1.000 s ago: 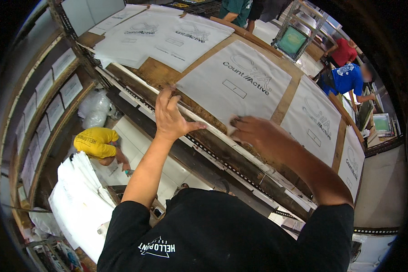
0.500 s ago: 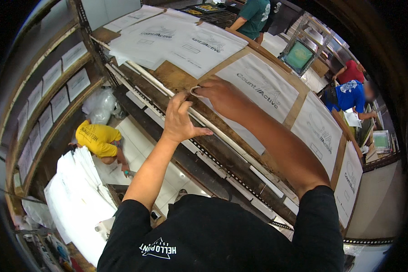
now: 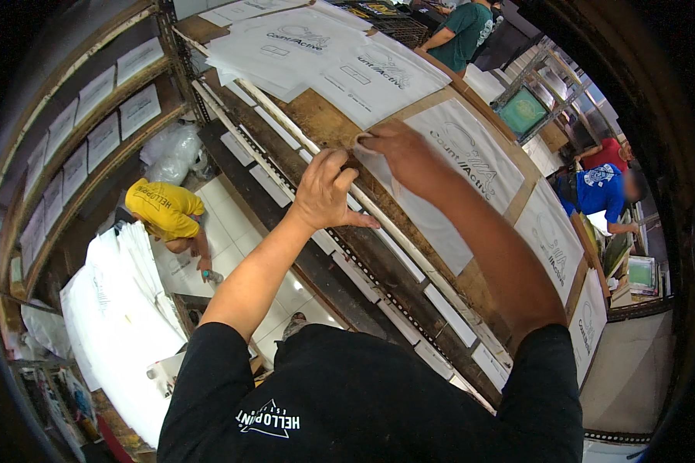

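Observation:
My left hand (image 3: 323,193) rests at the pale front rail (image 3: 398,224) of a long wooden table, its fingers loosely curled and its thumb stretched apart, with nothing visible in it. Just beyond, over the brown tabletop, my right hand (image 3: 405,158) is closed on a small pale piece that looks like a folded cloth (image 3: 361,142); part of it is hidden by the fingers. Beneath my right forearm lies a translucent white sheet with black printed lettering (image 3: 459,150). Similar printed sheets (image 3: 371,73) overlap at the left end of the table.
Another printed sheet (image 3: 548,239) lies farther right. Below the rail, shelves hold white strips (image 3: 449,315). A large stack of white paper (image 3: 120,309) stands at lower left. One person in yellow (image 3: 162,208) bends low at left; others in green (image 3: 459,35) and blue (image 3: 598,189) are beyond the table.
The view has shifted slightly, so the table sits lower and more to the right. My right hand has moved a little away from my left, still with the pale piece in it.

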The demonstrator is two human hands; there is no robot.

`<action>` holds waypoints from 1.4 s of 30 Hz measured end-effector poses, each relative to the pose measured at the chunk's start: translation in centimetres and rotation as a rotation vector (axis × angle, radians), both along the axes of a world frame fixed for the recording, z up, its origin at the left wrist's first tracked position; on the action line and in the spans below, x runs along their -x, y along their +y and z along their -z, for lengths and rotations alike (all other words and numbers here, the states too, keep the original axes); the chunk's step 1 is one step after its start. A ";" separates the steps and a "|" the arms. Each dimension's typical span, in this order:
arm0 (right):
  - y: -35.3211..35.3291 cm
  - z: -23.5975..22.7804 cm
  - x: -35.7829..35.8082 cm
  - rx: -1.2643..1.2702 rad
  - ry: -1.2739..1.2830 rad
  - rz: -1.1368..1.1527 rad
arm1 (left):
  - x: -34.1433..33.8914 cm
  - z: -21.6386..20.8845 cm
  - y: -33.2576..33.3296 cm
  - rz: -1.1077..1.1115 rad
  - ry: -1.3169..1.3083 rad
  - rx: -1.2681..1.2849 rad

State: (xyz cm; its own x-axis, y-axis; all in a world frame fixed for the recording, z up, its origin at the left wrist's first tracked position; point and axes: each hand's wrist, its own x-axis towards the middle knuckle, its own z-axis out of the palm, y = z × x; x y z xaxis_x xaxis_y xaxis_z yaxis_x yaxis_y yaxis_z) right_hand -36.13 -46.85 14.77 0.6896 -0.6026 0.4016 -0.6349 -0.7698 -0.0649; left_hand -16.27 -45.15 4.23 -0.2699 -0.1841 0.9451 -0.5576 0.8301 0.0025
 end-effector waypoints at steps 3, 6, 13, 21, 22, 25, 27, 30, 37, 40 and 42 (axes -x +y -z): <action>1.3 -0.5 -0.5 -0.077 0.151 0.017 | 0.1 0.3 -0.2 0.007 0.015 0.011; 2.2 -3.6 0.0 -0.156 0.317 -0.008 | 0.0 0.0 -0.1 -0.001 0.008 0.013; 0.8 -0.1 -0.3 -0.029 0.045 -0.037 | 0.4 0.0 0.0 0.012 0.022 0.026; 0.0 -1.1 0.4 -0.143 0.115 -0.023 | 0.1 -0.4 0.1 0.028 0.024 0.017; -0.4 0.2 0.6 -0.074 0.039 -0.041 | 0.3 -0.4 0.1 0.038 0.032 0.017; 2.3 -2.0 -0.6 -0.057 0.247 -0.025 | -0.1 -0.1 0.1 0.021 0.033 0.010; 2.1 -3.7 -0.2 -0.149 0.269 -0.022 | -0.1 -0.2 0.1 0.030 0.027 0.023; 0.5 -3.0 -0.3 -0.143 0.151 -0.012 | 0.0 -0.1 0.1 0.029 0.029 0.022; 2.0 -4.2 -0.2 -0.161 0.303 -0.060 | -0.1 -0.3 0.1 0.033 0.021 0.002; 0.2 -3.6 -0.8 -0.058 0.144 -0.027 | -0.1 -0.2 0.0 0.040 0.021 -0.004; 0.6 -0.9 -0.6 -0.033 0.064 -0.054 | 0.2 -0.2 0.1 0.040 0.031 -0.008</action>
State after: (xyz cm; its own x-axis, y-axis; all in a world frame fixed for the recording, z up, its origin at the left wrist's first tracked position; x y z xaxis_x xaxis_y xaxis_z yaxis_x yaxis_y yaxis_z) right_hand -35.51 -46.28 15.67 0.7446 -0.5762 0.3369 -0.5966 -0.8009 -0.0513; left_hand -16.48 -45.07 4.44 -0.2482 -0.1811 0.9516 -0.5233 0.8518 0.0256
